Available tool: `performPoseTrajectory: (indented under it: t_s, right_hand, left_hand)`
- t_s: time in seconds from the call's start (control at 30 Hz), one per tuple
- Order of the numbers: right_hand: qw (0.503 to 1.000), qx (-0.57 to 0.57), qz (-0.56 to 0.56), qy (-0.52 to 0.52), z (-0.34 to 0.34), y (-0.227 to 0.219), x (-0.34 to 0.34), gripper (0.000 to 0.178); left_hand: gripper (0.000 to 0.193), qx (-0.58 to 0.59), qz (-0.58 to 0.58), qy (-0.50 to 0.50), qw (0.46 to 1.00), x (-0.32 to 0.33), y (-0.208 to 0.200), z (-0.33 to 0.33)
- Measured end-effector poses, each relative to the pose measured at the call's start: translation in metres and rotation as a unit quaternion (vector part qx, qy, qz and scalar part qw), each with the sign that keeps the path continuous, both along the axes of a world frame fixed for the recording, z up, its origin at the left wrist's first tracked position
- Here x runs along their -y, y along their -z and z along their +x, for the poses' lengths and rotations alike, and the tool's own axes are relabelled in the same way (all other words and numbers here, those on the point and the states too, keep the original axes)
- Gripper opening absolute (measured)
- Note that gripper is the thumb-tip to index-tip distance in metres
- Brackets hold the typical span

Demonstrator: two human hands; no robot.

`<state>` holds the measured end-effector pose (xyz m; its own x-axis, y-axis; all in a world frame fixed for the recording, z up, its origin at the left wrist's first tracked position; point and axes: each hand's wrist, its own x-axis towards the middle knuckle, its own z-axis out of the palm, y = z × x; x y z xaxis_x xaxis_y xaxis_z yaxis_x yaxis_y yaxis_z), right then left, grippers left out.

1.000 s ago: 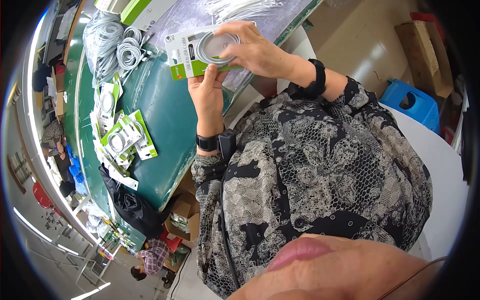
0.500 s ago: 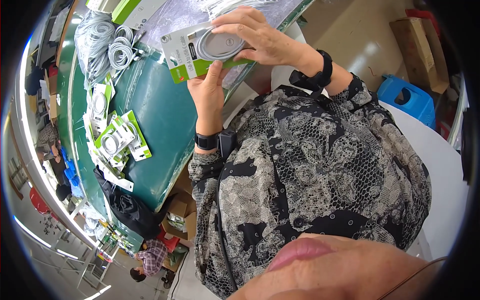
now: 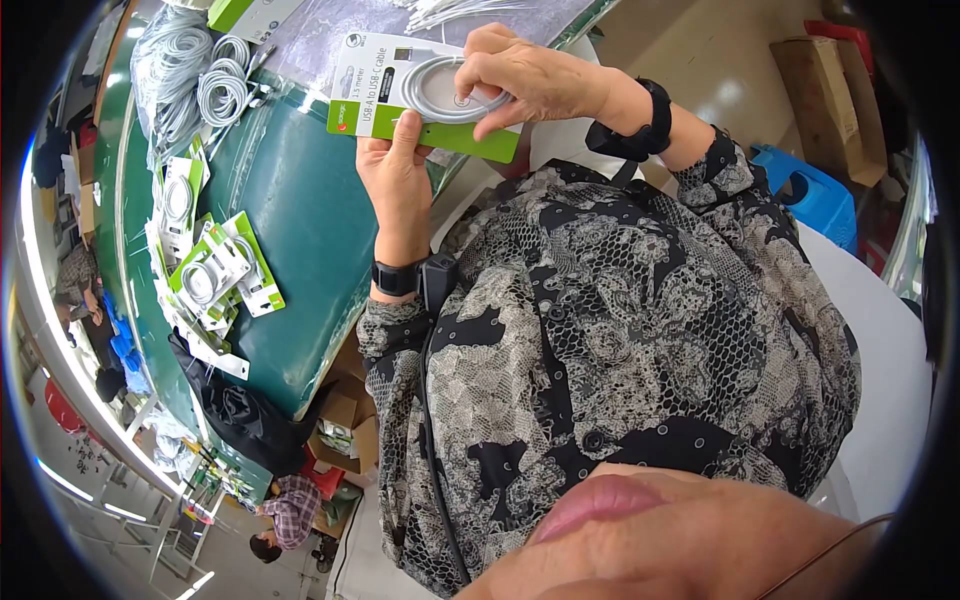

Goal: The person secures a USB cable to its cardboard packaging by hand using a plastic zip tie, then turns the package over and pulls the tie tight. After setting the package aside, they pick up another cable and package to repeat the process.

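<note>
The right hand [image 3: 545,85] hides some cable [image 3: 416,90], and the top edge crops apparent white ties [image 3: 450,12].

Black-and-beige scale-print shirt [image 3: 640,330], dark round button [image 3: 593,441], black wristbands [image 3: 396,279] with boxy modules [image 3: 437,282], slim black cable [image 3: 430,440]

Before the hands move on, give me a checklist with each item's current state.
1. Left hand holding the white-and-green cable packaging card: ok, thumb over its front.
2. Coiled grey cable lying against the card's front: ok.
3. Right hand clear of the coil: not ok, its fingers touch it.
4. Coil fastened behind the card: cannot tell, back hidden.
5. Pile of carded cables apart from both hands: ok.
</note>
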<state>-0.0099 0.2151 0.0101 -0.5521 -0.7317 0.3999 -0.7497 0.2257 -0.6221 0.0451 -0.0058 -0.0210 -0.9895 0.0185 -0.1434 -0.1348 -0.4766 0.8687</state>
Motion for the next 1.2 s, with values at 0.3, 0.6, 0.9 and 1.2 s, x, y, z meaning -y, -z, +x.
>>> performPoseTrajectory:
  t_s: [0.3, 0.6, 0.9, 1.2]
  right_hand:
    - [0.967, -0.156, 0.019, 0.2, 0.021, 0.012, 0.036, 0.028]
    - [0.969, -0.133, 0.021, 0.206, 0.025, 0.016, 0.04, 0.025]
    - [0.974, -0.134, -0.054, 0.177, 0.011, -0.004, 0.023, 0.021]
    - [0.976, -0.201, 0.06, -0.064, -0.034, -0.021, 0.02, 0.02]
  left_hand:
    - [0.024, 0.04, 0.062, -0.041, 0.996, -0.016, -0.001, 0.002]
    - [0.025, 0.053, 0.126, 0.005, 0.991, -0.011, 0.008, 0.004]
    - [0.026, 0.075, 0.093, 0.007, 0.993, -0.011, 0.002, 0.006]
    - [0.027, 0.054, 0.081, 0.055, 0.994, -0.017, -0.007, 0.01]
